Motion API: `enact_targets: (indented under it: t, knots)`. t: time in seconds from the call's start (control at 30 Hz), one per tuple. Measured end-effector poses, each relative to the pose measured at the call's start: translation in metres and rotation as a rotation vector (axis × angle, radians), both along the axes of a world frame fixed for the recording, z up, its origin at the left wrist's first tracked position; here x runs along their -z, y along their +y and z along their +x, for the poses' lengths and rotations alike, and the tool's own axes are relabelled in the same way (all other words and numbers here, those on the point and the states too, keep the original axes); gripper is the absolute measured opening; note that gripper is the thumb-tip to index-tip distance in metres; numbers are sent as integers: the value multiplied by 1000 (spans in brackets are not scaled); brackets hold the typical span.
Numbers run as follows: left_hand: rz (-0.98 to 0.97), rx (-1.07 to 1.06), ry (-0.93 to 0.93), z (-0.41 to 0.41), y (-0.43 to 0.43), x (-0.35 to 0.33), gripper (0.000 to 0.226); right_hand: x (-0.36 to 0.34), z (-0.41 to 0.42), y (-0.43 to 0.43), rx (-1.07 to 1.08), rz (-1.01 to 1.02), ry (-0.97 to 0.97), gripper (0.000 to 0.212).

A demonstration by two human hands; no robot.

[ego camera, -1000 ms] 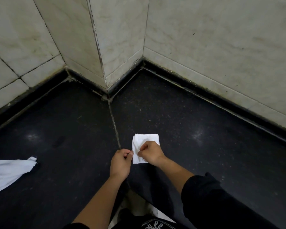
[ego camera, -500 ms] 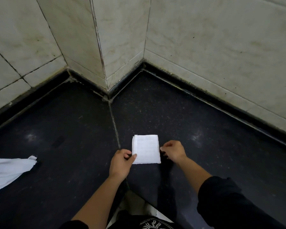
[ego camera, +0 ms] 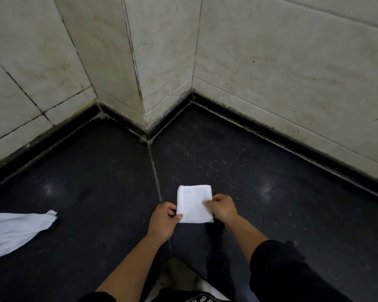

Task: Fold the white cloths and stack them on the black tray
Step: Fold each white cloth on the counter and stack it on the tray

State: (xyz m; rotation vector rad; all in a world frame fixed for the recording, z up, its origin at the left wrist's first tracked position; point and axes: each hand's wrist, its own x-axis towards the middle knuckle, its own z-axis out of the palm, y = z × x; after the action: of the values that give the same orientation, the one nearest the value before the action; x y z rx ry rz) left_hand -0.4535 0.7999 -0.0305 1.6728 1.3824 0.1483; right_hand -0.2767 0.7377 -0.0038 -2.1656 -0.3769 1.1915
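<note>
Cloths, two: one folded white cloth [ego camera: 193, 203] flat on the black tabletop [ego camera: 271, 214] – left hand [ego camera: 163, 221] pinching its left edge, right hand [ego camera: 224, 207] seemingly pinching its right edge – one loose white cloth [ego camera: 13, 229] well apart, far left.

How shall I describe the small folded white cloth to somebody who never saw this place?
On the black speckled surface, just right of its pale seam, is the small folded white cloth, pinched between the left hand and right hand. Unlike the loose, crumpled white cloth at the far left edge, it is a neat flat rectangle.
</note>
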Motion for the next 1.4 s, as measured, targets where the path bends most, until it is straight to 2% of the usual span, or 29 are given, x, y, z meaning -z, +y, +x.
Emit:
enact_targets:
  t: [0.07, 0.17, 0.3, 0.37, 0.4, 0.5, 0.6, 0.7, 0.77, 0.9, 1.07, 1.23, 1.4]
  knots:
    - [-53, 60, 55, 3, 7, -7, 24, -7, 0, 1, -20, 16, 43, 9]
    - [-176, 121, 97, 6, 18, -17, 27, -21, 1, 3, -55, 41, 91, 21]
    - [-115, 75, 95, 9, 20, -21, 30, -42, 1, 7, -154, 144, 2, 18]
    - [-100, -53, -6, 14, 16, -22, 27, -56, 1, 8, -208, 226, -34, 18]
    - [-159, -142, -95, 17, 14, -24, 27, -63, 1, 9, -228, 262, -36, 19]
    - [-576, -404, -394, 29, 3, -38, 36, -80, 2, 6, -249, 335, -35, 19]
    - [-858, -431, -513, 37, -7, -52, 61, -98, 9, -1, -222, 382, 24, 19]
    - [-898, -473, -641, 49, -15, -60, 44, -104, 20, -17, -164, 404, 55, 18]
    - [-849, -480, -636, 58, -19, -67, 36, -103, 30, -31, -115, 397, 47, 17]
    - [-787, -345, -571, 79, -19, -84, 33, -106, 53, -59, -31, 364, 29, 14]
    - [-749, -107, -580, 121, -22, -111, 25, -117, 82, -100, 185, 410, 54, 16]
    - [-765, 127, -544, 161, -42, -131, 31, -130, 98, -154, 405, 462, 99, 22]
    - [-784, 332, -490, 213, -93, -152, 36, -151, 113, -231, 594, 505, 65, 22]
